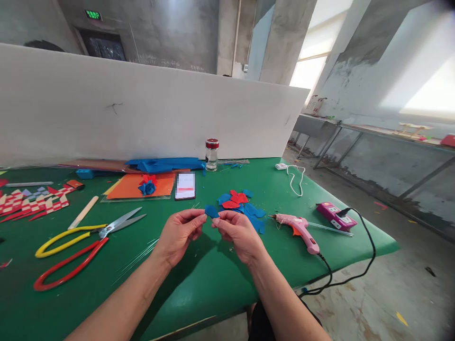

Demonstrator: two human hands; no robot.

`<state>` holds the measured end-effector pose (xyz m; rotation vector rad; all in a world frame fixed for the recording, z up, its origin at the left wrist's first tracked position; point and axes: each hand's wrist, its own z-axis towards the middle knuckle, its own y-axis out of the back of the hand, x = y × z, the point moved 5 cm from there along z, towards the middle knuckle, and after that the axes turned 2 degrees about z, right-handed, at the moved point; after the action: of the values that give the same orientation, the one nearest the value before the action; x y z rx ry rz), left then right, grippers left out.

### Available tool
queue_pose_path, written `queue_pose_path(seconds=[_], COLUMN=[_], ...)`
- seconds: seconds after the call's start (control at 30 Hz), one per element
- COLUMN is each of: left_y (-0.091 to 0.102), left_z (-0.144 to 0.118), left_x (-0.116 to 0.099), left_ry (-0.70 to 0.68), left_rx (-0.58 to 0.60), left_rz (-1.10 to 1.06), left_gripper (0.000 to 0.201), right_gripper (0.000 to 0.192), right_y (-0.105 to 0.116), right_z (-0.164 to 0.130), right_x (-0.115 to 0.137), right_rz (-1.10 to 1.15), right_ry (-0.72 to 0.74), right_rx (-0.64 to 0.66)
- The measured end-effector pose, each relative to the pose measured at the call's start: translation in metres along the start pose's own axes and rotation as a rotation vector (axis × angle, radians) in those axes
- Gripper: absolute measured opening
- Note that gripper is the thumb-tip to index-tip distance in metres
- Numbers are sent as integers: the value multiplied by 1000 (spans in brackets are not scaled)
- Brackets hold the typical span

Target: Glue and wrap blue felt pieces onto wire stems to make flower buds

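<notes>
Between my two hands, a small blue paper petal is held up above the green table. My left hand pinches its left edge between thumb and fingers. On the other side, my right hand pinches the lower right edge the same way. Just beyond my right hand lies a loose pile of blue petals and red petals. A pink glue gun rests to the right of the pile, its nozzle facing left. Several thin wires lie below my left hand.
Open scissors with yellow and red handles lie at left, near a wooden stick. Behind are a phone, orange paper bearing red and blue paper flowers, and a glass jar. A pink power strip and white charger sit right.
</notes>
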<state>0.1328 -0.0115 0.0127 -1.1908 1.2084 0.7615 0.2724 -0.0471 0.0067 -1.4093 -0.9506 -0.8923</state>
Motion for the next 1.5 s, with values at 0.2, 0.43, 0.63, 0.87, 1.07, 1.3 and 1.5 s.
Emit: queue_pose_path(seconds=[0.2, 0.43, 0.63, 0.87, 1.07, 1.3, 1.5], left_y=[-1, -4, -2, -3, -1, -2, -2], left_z=[0, -4, -3, -5, -5, -4, -4], left_x=[-3, -10, -8, -10, -9, -6, -4], left_ry=[-21, -61, -78, -83, -79, -54, 17], left_rx=[5, 26, -12, -50, -79, -91, -20], left_rz=[51, 95, 62, 119, 114, 96, 39], left_gripper=[32, 29, 30, 31, 31, 32, 32], right_gripper=[33, 37, 40, 33, 31, 21, 23], right_y=[0, -3, -3, -5, -4, -1, -1], right_z=[-2, -2, -2, -2, -1, 4, 2], right_x=[1, -1, -1, -2, -3, -11, -4], right_rz=[62, 110, 112, 40, -130, -259, -220], right_ry=[-55, -101, -108, -38, 137, 263, 231], right_rx=[34, 82, 52, 10, -84, -167, -159])
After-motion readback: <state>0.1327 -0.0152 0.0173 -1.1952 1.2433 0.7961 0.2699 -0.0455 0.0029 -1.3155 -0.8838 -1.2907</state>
